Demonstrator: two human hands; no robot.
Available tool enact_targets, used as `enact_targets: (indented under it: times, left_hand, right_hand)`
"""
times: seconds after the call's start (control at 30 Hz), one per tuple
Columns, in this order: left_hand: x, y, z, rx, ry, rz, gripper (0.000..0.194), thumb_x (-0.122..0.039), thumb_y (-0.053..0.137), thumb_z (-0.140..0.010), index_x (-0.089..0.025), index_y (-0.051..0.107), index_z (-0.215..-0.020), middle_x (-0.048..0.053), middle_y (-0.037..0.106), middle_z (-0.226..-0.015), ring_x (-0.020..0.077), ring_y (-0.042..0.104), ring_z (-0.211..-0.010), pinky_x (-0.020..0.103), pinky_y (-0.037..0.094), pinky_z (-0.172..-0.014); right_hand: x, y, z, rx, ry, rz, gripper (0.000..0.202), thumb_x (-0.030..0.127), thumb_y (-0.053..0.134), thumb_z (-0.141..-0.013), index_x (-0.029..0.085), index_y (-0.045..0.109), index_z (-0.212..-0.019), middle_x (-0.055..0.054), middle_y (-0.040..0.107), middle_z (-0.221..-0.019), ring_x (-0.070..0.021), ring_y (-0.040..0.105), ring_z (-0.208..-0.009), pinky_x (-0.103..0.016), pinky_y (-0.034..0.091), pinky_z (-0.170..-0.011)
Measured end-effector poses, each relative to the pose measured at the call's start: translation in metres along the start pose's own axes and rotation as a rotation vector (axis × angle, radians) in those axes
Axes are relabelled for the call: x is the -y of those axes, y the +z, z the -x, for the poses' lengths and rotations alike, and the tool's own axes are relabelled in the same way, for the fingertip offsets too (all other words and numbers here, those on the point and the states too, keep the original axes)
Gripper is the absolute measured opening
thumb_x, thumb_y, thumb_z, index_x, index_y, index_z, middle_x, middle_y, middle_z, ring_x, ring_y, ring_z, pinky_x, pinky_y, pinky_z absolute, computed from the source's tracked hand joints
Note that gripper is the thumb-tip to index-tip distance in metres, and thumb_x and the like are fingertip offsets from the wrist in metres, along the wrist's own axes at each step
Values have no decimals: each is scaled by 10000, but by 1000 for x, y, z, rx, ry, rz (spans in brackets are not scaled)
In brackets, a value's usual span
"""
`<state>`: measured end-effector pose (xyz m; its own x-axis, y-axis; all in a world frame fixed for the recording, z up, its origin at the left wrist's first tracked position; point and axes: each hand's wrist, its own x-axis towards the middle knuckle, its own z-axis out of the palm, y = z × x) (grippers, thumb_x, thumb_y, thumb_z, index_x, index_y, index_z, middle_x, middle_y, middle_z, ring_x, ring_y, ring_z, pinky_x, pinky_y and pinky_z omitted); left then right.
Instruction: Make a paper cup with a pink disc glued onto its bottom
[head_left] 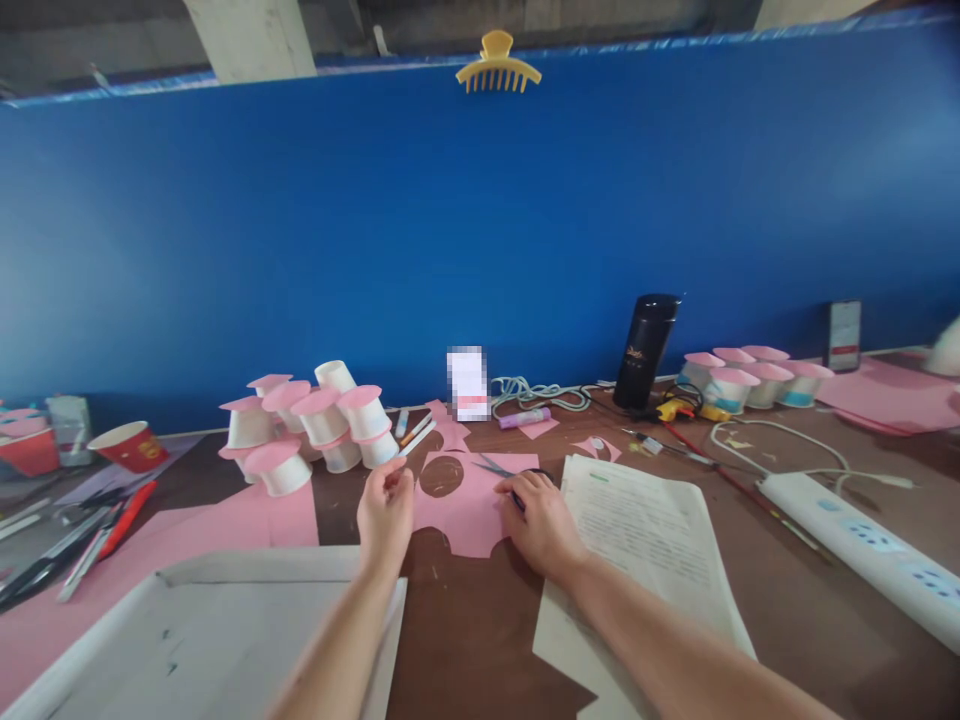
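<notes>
My left hand (386,515) is at the left edge of a pink paper sheet (472,510), its fingers curled together. What they hold, if anything, is hidden. A slim white stick-like thing (418,438) lies just beyond those fingertips; I cannot tell if they touch it. My right hand (540,520) is closed over the dark handles of a pair of scissors (491,466), whose blades point left across the sheet. The sheet has a round hole at its upper left and curved cut-outs along its edges.
Stacked white paper cups (322,420) with pink paper tops stand at the left, more cups (765,385) at the right. A propped phone (469,385), black flask (645,350), glue stick (525,418), printed papers (645,530), power strip (862,545) and white box lid (225,640) surround my hands.
</notes>
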<state>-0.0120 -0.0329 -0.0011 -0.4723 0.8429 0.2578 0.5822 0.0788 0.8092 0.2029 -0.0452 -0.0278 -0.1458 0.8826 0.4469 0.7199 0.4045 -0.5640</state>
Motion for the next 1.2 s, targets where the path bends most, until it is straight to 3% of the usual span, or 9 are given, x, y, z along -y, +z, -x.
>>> enact_targets:
  times: [0.1, 0.23, 0.5, 0.7, 1.0, 1.2]
  left_hand:
    - [20, -7, -11, -102, 30, 54, 347, -390, 497, -778, -202, 626, -1039, 54, 645, -898, 208, 619, -795, 312, 489, -741]
    - [36, -16, -25, -201, 20, 50, 347, -365, 489, -786, -193, 619, -1058, 58, 629, -901, 206, 607, -814, 306, 485, -743]
    - [39, -10, -27, -91, 64, -52, 255, -319, 515, -771, -206, 662, -946, 38, 648, -833, 213, 603, -818, 340, 459, -819]
    - [47, -6, -30, -98, 144, -90, 216, -273, 516, -767, -200, 662, -909, 47, 650, -840, 210, 600, -838, 326, 455, -809]
    - [48, -5, -31, -59, 150, -145, 207, -265, 495, -784, -208, 658, -898, 52, 655, -884, 203, 604, -835, 314, 447, -796]
    - [47, -4, -30, 25, 172, -198, 189, -262, 503, -792, -221, 658, -892, 35, 641, -881, 181, 598, -793, 285, 441, -754]
  right_hand:
    - [1, 0, 0, 14, -13, -3, 175, 162, 513, -831, 205, 666, -906, -65, 662, -960, -226, 561, -952, -345, 410, -861]
    - [3, -1, -1, 0, -21, -20, 186, 137, 520, -821, 212, 664, -911, -56, 667, -962, -221, 565, -954, -341, 415, -855]
    - [-4, -4, -3, -70, -44, 3, 180, 154, 515, -829, 209, 659, -921, -55, 674, -953, -224, 575, -936, -351, 421, -845]
    - [-9, -9, -7, -124, -25, 61, 175, 179, 498, -849, 206, 661, -906, -57, 679, -943, -223, 572, -920, -345, 408, -848]
    - [-5, -15, -8, 31, 124, 325, 218, 222, 534, -837, 239, 636, -1028, -70, 622, -1063, -248, 537, -1013, -354, 343, -828]
    - [-9, -23, -15, 182, 193, 448, 206, 308, 525, -859, 223, 642, -1005, -89, 599, -1013, -244, 547, -941, -352, 313, -773]
